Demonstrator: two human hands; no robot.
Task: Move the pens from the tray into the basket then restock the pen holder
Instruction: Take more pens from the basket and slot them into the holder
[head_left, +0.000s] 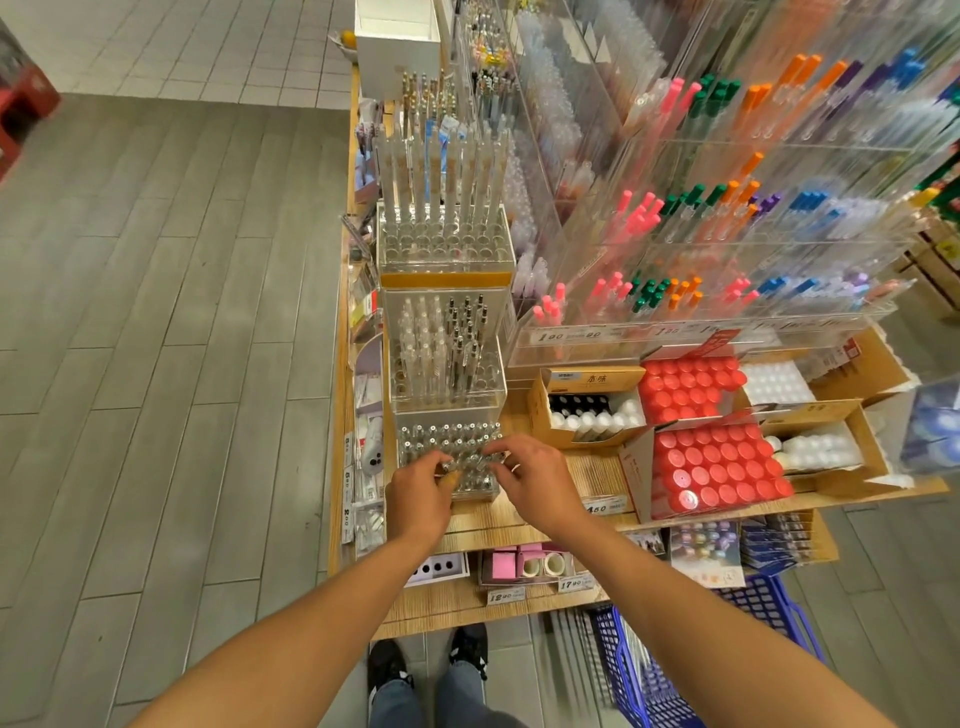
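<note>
at the bottom of the frame stand the person's shoes (428, 657), and just right of them, low right, sits the blue basket (769, 603) on the floor with what look like clear pens lying in it, though blur makes that hard to confirm

both arms reach up to the middle of the frame, where the tray (449, 460) stands on the wooden shelf (545, 514), packed with upright clear pens (447, 441). the left hand (421, 493) has its fingers curled down onto the front rows and seems to pinch a few pens, though which ones i cannot tell. the right hand (535, 478) hovers at the tray's right edge, fingers bent over the tops, and i cannot tell whether it grips anything

the step in hand looks like lifting pens out of the tray. to do it well, gather a small bunch at the caps, pull straight up so neighbours do not tip, and let the other hand steady the tray before swinging down right to the basket

beyond, toward the top of the frame, two taller holders (447, 353) rise behind the tray; the farther one shows many bare holes, and likely wants restocking
</note>
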